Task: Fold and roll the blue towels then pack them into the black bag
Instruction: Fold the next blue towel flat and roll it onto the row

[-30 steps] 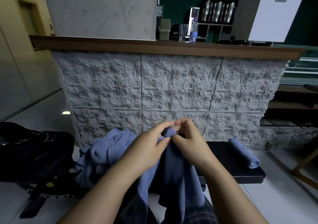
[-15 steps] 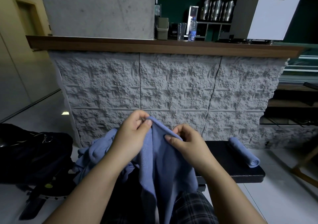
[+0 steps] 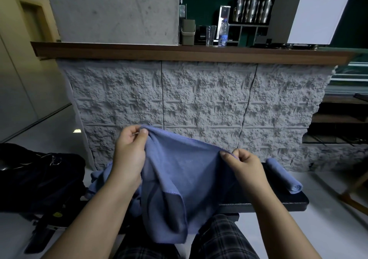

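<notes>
A rough stone counter (image 3: 199, 103) fills the room ahead. Below it lies a dark worktop (image 3: 278, 199); a black bag (image 3: 39, 179) sits left. Your towel (image 3: 179, 179), soft, light and limp, hangs over your lap. Your left hand (image 3: 129, 155) and right hand (image 3: 245, 165) each pinch its top edge; the corners look the best hold.
</notes>
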Demonstrator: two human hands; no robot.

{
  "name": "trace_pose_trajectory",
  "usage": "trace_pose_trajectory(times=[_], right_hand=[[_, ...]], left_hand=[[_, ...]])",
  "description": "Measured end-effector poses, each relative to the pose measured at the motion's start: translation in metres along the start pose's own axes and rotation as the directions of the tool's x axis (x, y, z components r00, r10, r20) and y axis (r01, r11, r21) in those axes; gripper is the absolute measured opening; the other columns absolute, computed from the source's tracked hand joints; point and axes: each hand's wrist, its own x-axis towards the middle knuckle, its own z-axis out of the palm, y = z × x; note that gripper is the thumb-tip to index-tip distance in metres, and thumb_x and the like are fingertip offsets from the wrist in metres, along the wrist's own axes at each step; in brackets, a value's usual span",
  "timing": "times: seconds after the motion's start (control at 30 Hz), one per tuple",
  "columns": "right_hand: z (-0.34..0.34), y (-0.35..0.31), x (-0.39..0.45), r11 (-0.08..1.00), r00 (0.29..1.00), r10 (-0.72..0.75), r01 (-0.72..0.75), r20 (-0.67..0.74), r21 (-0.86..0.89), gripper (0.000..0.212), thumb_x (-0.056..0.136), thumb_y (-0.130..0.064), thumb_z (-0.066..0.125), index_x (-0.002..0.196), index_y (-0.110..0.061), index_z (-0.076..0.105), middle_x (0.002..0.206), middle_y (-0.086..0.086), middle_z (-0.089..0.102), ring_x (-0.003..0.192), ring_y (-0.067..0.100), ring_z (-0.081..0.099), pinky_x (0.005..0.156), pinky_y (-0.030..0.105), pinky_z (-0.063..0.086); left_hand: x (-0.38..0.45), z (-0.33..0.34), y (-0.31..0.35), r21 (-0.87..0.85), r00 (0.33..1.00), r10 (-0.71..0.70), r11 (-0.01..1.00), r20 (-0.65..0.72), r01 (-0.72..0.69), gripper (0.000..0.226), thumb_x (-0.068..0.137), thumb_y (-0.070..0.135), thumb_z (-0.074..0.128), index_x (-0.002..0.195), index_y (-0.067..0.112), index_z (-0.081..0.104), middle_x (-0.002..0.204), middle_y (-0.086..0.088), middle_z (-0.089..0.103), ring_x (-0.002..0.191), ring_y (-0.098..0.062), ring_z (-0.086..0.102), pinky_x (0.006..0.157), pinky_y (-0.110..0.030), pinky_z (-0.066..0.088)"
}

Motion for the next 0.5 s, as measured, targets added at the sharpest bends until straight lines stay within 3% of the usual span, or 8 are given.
trace_pose_trajectory(times=[0.07,0.2,0.37,0.43,0.5], right_hand=[[0.003,-0.002,0.001,0.997,1.000,0.021,-0.022,0.008,0.073,0.047,0.086,-0.013,0.066,0.052,-0.021,0.034,0.045,-0.006,0.029,0.045,0.008,0.024,0.042,0.022,0.020],[0.022,-0.008,-0.005,0.967,0.982,0.097,-0.131,0.161,0.217,0.049,0.090,-0.012,0.060,0.045,-0.021,0.041,0.048,-0.003,0.033,0.046,0.010,0.026,0.043,0.022,0.021],[0.039,-0.012,-0.017,0.943,0.954,0.096,-0.178,0.284,0.281,0.036,0.083,-0.021,0.067,0.056,-0.023,0.043,0.067,0.010,0.035,0.058,0.017,0.029,0.054,0.030,0.023],[0.039,-0.014,-0.019,0.930,0.949,0.100,-0.196,0.299,0.311,0.037,0.083,-0.019,0.069,0.057,-0.022,0.043,0.065,0.009,0.033,0.058,0.016,0.030,0.052,0.029,0.023],[0.036,-0.016,-0.019,0.922,0.950,0.096,-0.198,0.298,0.333,0.034,0.080,-0.023,0.073,0.058,-0.023,0.047,0.062,0.006,0.038,0.058,0.015,0.033,0.053,0.030,0.024]], left_hand=[[-0.007,0.005,-0.003,0.008,0.999,-0.022,1.000,0.024,0.022,0.015,0.096,0.010,0.048,0.086,0.021,0.053,0.080,-0.002,0.062,0.076,-0.016,0.059,0.073,-0.033,0.048],[-0.024,0.015,-0.006,0.112,0.987,-0.092,0.991,0.134,0.077,0.015,0.093,0.015,0.054,0.086,0.028,0.050,0.069,-0.002,0.051,0.065,-0.015,0.047,0.063,-0.030,0.038],[-0.048,0.028,-0.005,-0.038,0.917,-0.168,0.980,0.362,0.195,0.013,0.091,0.007,0.053,0.082,0.015,0.058,0.063,-0.002,0.054,0.059,-0.009,0.053,0.057,-0.021,0.046],[-0.055,0.029,-0.003,-0.061,0.860,-0.170,0.972,0.482,0.227,0.019,0.091,-0.003,0.048,0.084,0.010,0.060,0.071,-0.004,0.065,0.068,-0.012,0.063,0.061,-0.022,0.053],[-0.057,0.028,-0.003,-0.031,0.815,-0.124,0.985,0.567,0.171,0.036,0.087,-0.017,0.040,0.085,0.009,0.063,0.085,-0.004,0.072,0.085,-0.015,0.067,0.073,-0.022,0.053]])
